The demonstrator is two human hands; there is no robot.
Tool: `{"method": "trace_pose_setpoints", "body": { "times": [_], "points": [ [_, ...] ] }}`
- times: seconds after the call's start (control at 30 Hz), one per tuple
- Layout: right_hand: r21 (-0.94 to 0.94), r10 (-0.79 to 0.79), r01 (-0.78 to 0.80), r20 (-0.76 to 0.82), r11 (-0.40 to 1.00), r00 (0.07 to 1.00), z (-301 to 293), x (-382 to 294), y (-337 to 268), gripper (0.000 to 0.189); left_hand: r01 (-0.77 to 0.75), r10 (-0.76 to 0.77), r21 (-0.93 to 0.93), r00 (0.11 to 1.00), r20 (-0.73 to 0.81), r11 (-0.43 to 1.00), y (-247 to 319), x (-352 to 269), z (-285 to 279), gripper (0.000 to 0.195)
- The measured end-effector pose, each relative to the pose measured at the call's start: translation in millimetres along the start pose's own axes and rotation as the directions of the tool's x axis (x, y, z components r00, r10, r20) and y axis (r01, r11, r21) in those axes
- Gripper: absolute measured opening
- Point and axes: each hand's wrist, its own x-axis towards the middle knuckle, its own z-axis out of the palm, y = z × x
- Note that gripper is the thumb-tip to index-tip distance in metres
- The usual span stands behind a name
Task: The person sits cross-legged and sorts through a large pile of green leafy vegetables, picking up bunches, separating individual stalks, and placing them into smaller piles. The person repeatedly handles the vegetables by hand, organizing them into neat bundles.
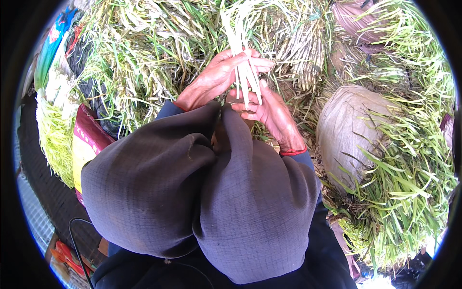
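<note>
Several long pale stalks (242, 47) of a leafy green vegetable hang between my hands, their cut-looking white ends pointing toward my body. My left hand (225, 70) holds them, the thumb lying over the stalks and the fingers behind. Close below, my right hand (270, 108) has its fingers spread near the white ends; whether they touch them I cannot tell. A red string circles my right wrist. My bent knees, in dark trousers (252, 202), fill the space under my hands.
A heap of loose leaves and stalks (151, 39) lies ahead. Beside it is a pile of pale stalks (303, 54). A whitish sack (346, 126) with greens (408, 188) bulges at the right. Left are a red and yellow bag (86, 137) and a bundle of yellow-green leaves (54, 141).
</note>
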Motion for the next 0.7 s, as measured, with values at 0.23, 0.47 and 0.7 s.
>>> {"method": "trace_pose_setpoints", "body": {
  "times": [0.23, 0.47, 0.7],
  "points": [
    [-0.168, -0.123, 0.091, -0.195, 0.982, 0.973, 7.8, -5.1, 10.5, 0.039, 0.041, -0.041, 0.002, 0.997, -0.060, 0.999, 0.7, -1.6, 0.3, 0.035],
    [-0.164, -0.132, 0.089, -0.269, 0.982, 0.954, 10.3, -3.7, 13.1, 0.034, -0.001, 0.003, 0.037, 0.999, -0.049, 0.999, 0.6, -2.2, 3.6, 0.039],
    [-0.181, -0.167, 0.126, -0.238, 0.975, 0.957, 8.0, 1.4, 15.8, 0.032, 0.008, -0.004, 0.075, 0.998, -0.061, 0.997, 2.6, -3.6, 5.6, 0.041]
  ]
}}
